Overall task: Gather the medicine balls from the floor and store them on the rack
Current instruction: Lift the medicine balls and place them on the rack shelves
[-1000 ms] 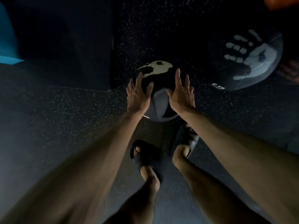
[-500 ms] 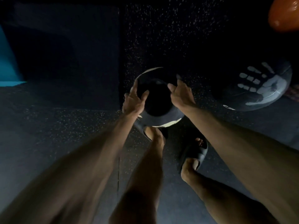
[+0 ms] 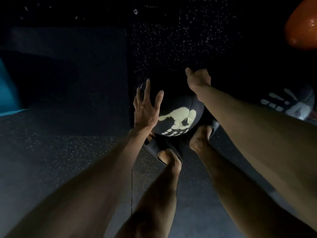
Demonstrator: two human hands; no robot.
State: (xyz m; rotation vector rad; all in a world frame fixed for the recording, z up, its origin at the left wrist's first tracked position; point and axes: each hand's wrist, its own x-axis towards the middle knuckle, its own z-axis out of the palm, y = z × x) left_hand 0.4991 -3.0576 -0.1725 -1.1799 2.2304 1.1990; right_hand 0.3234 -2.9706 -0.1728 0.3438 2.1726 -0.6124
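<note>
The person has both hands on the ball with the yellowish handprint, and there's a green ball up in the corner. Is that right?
Almost. The corner ball is orange, not green; the head view shows it. The left hand and right hand are indeed on the yellowish-handprint ball.

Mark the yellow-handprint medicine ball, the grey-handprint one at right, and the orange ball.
yellow-handprint medicine ball [image 3: 178, 117]: head view, on the palm of its print.
grey-handprint medicine ball [image 3: 299, 107]: head view, on the palm of its print.
orange ball [image 3: 303, 26]: head view, middle of its visible part.
</note>
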